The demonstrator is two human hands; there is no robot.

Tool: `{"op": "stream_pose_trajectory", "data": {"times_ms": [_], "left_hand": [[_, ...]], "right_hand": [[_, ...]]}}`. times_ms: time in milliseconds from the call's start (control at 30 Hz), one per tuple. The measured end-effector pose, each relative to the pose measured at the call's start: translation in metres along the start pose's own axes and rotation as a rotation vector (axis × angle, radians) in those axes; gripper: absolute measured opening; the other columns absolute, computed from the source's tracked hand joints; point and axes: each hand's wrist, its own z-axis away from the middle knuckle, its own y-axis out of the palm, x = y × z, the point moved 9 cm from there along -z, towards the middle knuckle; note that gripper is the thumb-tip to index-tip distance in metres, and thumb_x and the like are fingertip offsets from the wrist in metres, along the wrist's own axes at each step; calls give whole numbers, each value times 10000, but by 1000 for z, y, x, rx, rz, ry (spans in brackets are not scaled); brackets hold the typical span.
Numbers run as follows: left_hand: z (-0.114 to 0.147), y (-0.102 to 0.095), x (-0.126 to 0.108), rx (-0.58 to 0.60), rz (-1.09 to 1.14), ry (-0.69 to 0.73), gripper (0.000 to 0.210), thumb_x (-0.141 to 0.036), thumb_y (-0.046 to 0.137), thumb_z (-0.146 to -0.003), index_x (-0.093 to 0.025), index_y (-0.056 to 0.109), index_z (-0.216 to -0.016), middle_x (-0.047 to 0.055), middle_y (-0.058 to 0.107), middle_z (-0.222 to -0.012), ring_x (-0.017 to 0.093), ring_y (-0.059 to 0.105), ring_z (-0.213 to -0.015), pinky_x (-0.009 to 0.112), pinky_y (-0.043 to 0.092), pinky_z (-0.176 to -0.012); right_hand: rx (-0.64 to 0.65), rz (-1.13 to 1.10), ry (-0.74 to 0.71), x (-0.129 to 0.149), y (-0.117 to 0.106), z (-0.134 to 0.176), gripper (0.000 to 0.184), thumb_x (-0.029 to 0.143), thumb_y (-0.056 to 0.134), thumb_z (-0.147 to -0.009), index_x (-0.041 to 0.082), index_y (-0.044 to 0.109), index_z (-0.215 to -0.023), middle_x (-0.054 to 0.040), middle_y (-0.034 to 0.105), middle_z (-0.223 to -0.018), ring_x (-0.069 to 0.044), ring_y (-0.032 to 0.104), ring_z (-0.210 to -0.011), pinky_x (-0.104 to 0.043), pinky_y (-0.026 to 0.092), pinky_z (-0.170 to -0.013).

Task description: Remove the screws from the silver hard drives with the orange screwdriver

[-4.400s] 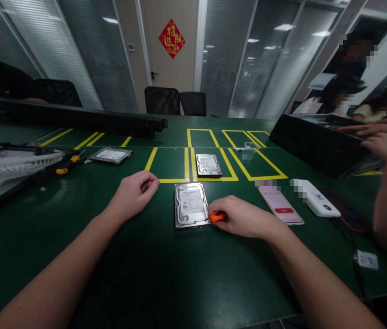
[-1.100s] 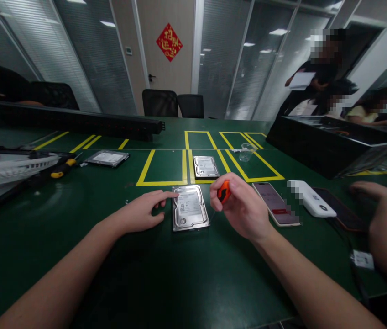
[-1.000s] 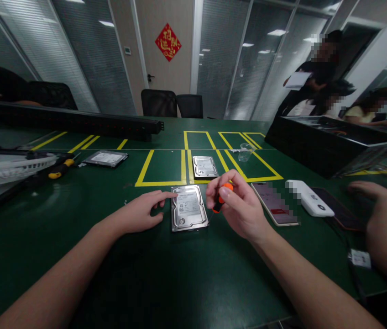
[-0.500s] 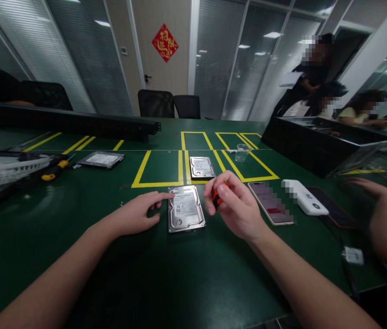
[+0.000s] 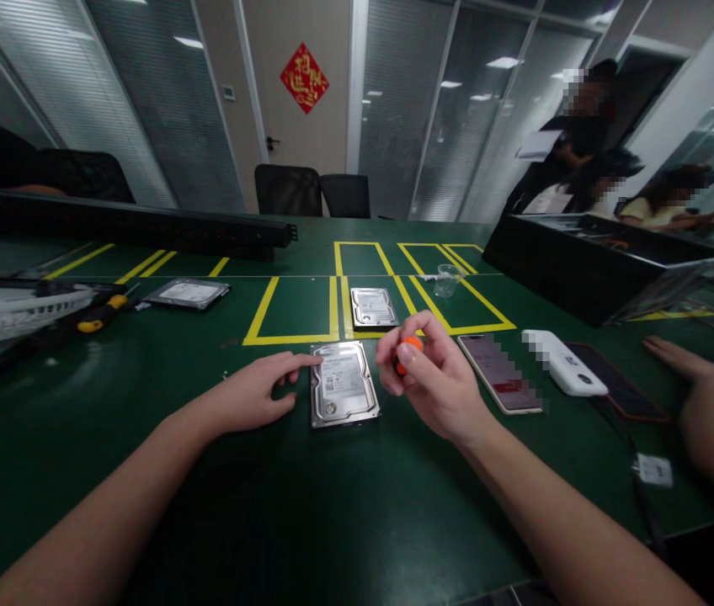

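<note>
A silver hard drive (image 5: 345, 383) lies label up on the green table in front of me. My left hand (image 5: 262, 391) is open beside it, index finger stretched out and touching its upper left edge, thumb apart. Just right of the drive, my right hand (image 5: 429, 370) is closed around a screwdriver (image 5: 408, 352) with an orange and black handle. Most of the handle is hidden by the fingers, and the shaft barely shows, pointing down toward the drive's right edge. A second hard drive (image 5: 374, 308) lies flat behind the first.
On the right are a phone (image 5: 501, 374), a white device (image 5: 564, 364), a dark tablet-like slab (image 5: 615, 383) and another person's hand (image 5: 689, 362). A black metal case (image 5: 578, 269) stands behind them. Leftward lie another drive (image 5: 188, 293) and a yellow-black screwdriver (image 5: 103, 313). A clear cup (image 5: 447, 281) stands farther back.
My right hand has turned slightly, showing more of the orange handle end. My left hand stays on the drive. The other person's hand on the right has shifted a little.
</note>
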Motion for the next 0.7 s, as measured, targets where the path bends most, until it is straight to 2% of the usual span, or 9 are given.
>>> {"op": "stream_pose_trajectory", "data": {"times_ms": [67, 167, 200, 300, 400, 500, 600, 633, 700], "left_hand": [[0, 0, 0, 2, 0, -1, 639, -272, 571, -892, -315, 467, -1521, 53, 604, -1111, 213, 598, -915, 323, 479, -790], [0, 0, -1, 2, -2, -2, 643, -267, 571, -892, -319, 462, -1523, 51, 601, -1110, 210, 597, -915, 313, 475, -777], [0, 0, -1, 2, -3, -1, 646, -263, 572, -889, -317, 462, -1524, 51, 600, -1111, 209, 596, -915, 310, 473, -774], [0, 0, -1, 5, -4, -1, 649, -258, 573, -886, -315, 463, -1524, 53, 600, -1121, 210, 595, -918, 309, 471, -772], [0, 0, -2, 7, -1, 1, 649, -262, 573, -889, -319, 461, -1525, 54, 603, -1121, 214, 595, -924, 316, 471, -780], [0, -1, -3, 5, -5, 4, 647, -268, 575, -889, -315, 462, -1524, 54, 604, -1106, 216, 594, -920, 322, 469, -787], [-1, 0, -2, 12, -2, -11, 646, -279, 574, -891, -318, 459, -1525, 54, 602, -1106, 217, 594, -915, 320, 469, -775], [-1, 0, -2, 12, 1, -13, 648, -278, 574, -890, -322, 458, -1526, 53, 601, -1107, 216, 594, -913, 319, 469, -771], [0, 0, -1, 7, 5, -11, 652, -275, 577, -885, -327, 459, -1525, 52, 600, -1112, 216, 595, -912, 317, 469, -771]], "right_hand": [[6, -19, 2, 0, 1, 0, 142, 374, 572, -1015, 235, 581, -1045, -32, 672, -891, -119, 475, -598, -301, 354, -572], [11, -27, -8, 3, 2, 0, 337, 404, 417, -1064, 178, 664, -1026, -61, 651, -854, -134, 496, -627, -324, 373, -603], [9, -16, -8, 3, 2, 0, 334, 390, 427, -1064, 173, 672, -999, -63, 650, -857, -139, 520, -651, -326, 386, -618], [-10, 18, -11, 3, 0, 0, 124, 319, 593, -1011, 211, 614, -955, -45, 666, -928, -145, 589, -716, -320, 422, -653], [-8, 28, -5, 1, 0, 1, 159, 298, 692, -957, 252, 542, -976, -17, 676, -954, -119, 550, -639, -297, 396, -588], [-7, 30, 17, 0, -1, 1, 177, 416, 596, -1003, 248, 589, -1061, -20, 651, -881, -117, 451, -584, -301, 354, -550], [-12, 16, 17, 1, -1, 0, 360, 458, 430, -1052, 193, 673, -1028, -48, 630, -844, -137, 464, -610, -328, 388, -586], [-16, 13, 15, 2, -1, 0, 350, 435, 435, -1052, 187, 676, -996, -51, 633, -849, -140, 490, -628, -328, 397, -598], [-30, 19, 9, 2, -2, 0, 188, 363, 542, -1023, 205, 624, -962, -45, 661, -892, -143, 554, -671, -319, 413, -618]]}}
